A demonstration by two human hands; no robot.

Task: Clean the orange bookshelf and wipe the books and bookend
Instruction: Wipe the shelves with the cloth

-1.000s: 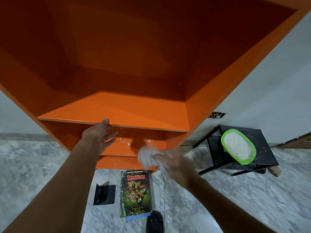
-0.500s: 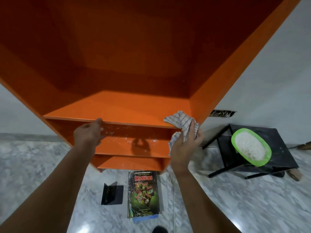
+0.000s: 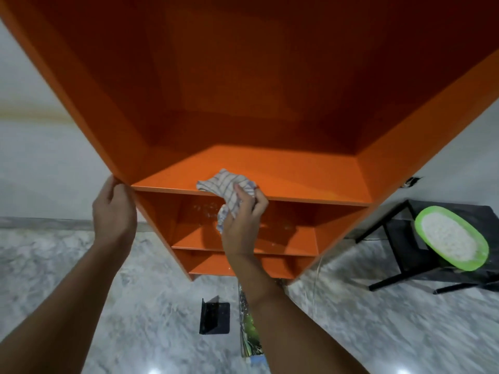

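The orange bookshelf [image 3: 297, 174] stands in front of me, its shelves bare. My right hand [image 3: 241, 222] grips a white checked cloth [image 3: 225, 184], which lies on the front edge of the upper shelf board near its middle. My left hand [image 3: 113, 209] grips the bookshelf's left side panel at that board's height. White specks show on the lower shelf [image 3: 205, 209]. On the floor below lie a black bookend [image 3: 214, 314] and a green-covered book [image 3: 249, 333], which my right forearm partly hides.
A black stool [image 3: 397, 238] stands right of the bookshelf and carries a green tray [image 3: 451, 238] of white powder. The floor [image 3: 378, 333] is grey marble. A white wall [image 3: 40, 157] lies behind the shelf.
My right hand rose from the lower shelf to the upper board and slid the cloth leftward along its front edge. My left hand moved from the board's edge to the left side panel.
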